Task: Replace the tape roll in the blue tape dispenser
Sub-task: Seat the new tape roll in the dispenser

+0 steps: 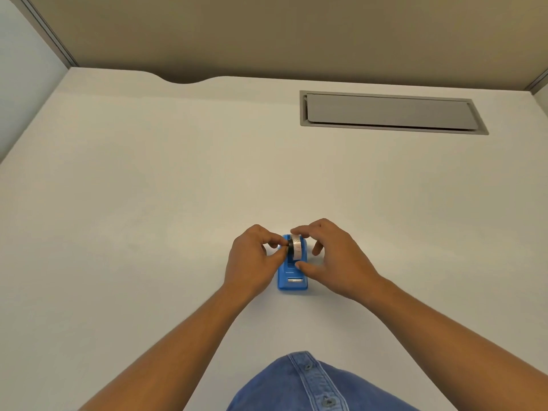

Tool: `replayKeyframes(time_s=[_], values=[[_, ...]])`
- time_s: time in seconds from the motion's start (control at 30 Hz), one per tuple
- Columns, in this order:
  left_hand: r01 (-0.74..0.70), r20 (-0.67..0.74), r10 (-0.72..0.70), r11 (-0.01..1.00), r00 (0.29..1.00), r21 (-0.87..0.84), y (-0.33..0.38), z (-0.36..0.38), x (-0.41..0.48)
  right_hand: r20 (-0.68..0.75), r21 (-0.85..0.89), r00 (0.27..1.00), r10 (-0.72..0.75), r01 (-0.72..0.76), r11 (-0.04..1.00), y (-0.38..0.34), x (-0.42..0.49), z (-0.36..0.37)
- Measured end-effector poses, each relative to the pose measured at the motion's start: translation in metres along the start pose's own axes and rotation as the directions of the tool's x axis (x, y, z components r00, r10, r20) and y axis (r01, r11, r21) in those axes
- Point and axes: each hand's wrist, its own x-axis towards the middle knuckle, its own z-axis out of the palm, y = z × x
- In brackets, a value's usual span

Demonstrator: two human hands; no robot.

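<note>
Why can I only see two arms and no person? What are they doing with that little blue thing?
The camera sits on the person's head and looks down, so you see what they see: their own arms, and a bit of their blue denim shirt at the bottom. There is just this one picture, and no machine in it.

The big pale surface is a desk. Far back on it is a grey flap set into the top.

The little blue thing is a tape dispenser, standing on the desk. It holds sticky tape so you can tear pieces off. A tape roll sits at its top. The left hand pinches a dark part at the side of the roll, probably the hub it turns on. The right hand holds the roll between thumb and finger. Whether the roll is going in or coming out, one picture cannot tell.
</note>
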Motion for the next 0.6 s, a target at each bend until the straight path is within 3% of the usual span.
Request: replayKeyframes(time_s=[0.2,0.4,0.6], values=[[-0.004,-0.024,0.002,0.997,1.0,-0.074,-0.004,-0.004,-0.006,-0.048,-0.099,0.999,-0.016,0.011,0.995,-0.003,0.004,0.002],[-0.069,0.258,0.089,0.994,0.962,-0.086,-0.023,-0.01,-0.023,-0.065,-0.19,0.998,-0.023,0.01,0.982,-0.003,0.007,0.004],[-0.148,0.25,0.152,0.988,0.956,-0.033,-0.019,-0.004,-0.026,-0.048,-0.186,0.999,0.022,-0.03,0.982,-0.004,0.008,0.007]])
